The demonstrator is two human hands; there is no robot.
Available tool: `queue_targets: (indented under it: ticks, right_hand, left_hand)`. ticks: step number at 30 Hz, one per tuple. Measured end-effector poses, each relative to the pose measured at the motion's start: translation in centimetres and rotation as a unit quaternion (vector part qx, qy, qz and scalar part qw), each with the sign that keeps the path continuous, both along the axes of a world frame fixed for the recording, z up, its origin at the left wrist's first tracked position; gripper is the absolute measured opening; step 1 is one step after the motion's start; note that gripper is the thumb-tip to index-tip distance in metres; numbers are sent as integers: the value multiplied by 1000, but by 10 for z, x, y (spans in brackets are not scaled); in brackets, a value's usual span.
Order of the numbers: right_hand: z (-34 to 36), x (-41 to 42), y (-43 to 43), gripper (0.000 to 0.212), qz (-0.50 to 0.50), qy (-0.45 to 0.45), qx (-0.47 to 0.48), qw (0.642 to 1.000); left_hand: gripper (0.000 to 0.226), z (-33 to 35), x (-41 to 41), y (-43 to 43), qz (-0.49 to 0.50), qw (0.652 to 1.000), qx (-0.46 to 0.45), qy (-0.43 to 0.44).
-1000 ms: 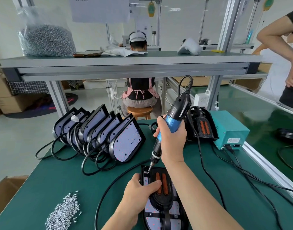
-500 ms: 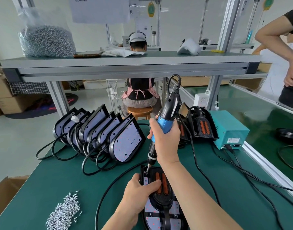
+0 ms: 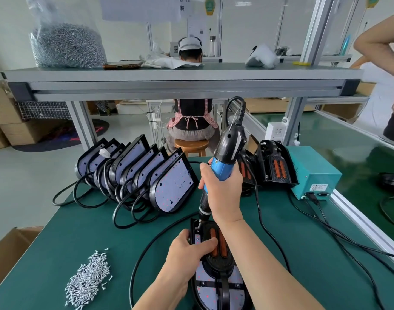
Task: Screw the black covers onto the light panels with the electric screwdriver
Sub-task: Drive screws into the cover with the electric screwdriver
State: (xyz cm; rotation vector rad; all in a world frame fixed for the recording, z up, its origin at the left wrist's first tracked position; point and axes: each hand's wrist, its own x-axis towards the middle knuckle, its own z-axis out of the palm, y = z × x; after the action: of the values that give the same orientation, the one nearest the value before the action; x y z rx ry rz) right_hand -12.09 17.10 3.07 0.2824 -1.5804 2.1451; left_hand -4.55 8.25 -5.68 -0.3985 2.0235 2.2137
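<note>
R hand point(image 3: 223, 193) sat just right of frame ctr, back of hand to the camera. Its fingers were wrapped round the blue grip of the electric screwdriver point(image 3: 221, 170), fist upright. R forearm point(image 3: 269, 265), bare, ran from the lower right of the frame diagonally up-left to the wrist. L hand point(image 3: 187, 253) lay at lower ctr, below the R hand, palm down. Its fingers curled over the left edge of the light panel point(image 3: 214, 285), w/ thumb stretched right across the top. L forearm point(image 3: 164, 291) came in from the bottom edge, angled up-right.

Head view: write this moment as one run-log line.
right hand grips blue-and-black electric screwdriver | bit on black plastic cover corner | left hand holds cover
</note>
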Motion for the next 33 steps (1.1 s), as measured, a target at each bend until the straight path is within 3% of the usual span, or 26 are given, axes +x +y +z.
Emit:
queue_targets:
  ticks: [5, 8, 9, 12, 16, 21, 25, 30, 33]
  right_hand:
    - [3, 11, 1, 24, 64, 5, 16, 998]
    - [7, 19, 1, 24, 97, 12, 33, 995]
    - [11, 22, 0, 23, 105, 15, 35, 994]
    - [35, 27, 3, 19, 116, 42, 16, 992]
    - [76, 26, 27, 18, 82, 53, -9, 995]
    - [60, 21, 80, 20, 14, -101, -51, 993]
    - [13, 15, 124, 27, -14, -264, -85, 961]
    - [-39, 16, 149, 29, -42, -375, -79, 923]
    - [-56, 18, 149, 44, -66, -402, -47, 912]
  left_hand:
    - [105, 5, 2, 0, -9, 1000, -8, 0]
    - [49, 5, 3, 0, -28, 999, -16, -23]
    - [41, 9, 6, 1, -31, 999, -33, -29]
    - [58, 14, 8, 2, -23, 998, -52, -39]
    - [54, 21, 11, 1, -25, 995, -72, -62]
    - [42, 25, 14, 0, -30, 994, -85, -55]
    - [44, 24, 16, -2, -47, 989, -136, -45]
    - [66, 23, 21, -7, -15, 958, -287, -6]
    - [64, 24, 25, -18, 20, 909, -412, 58]
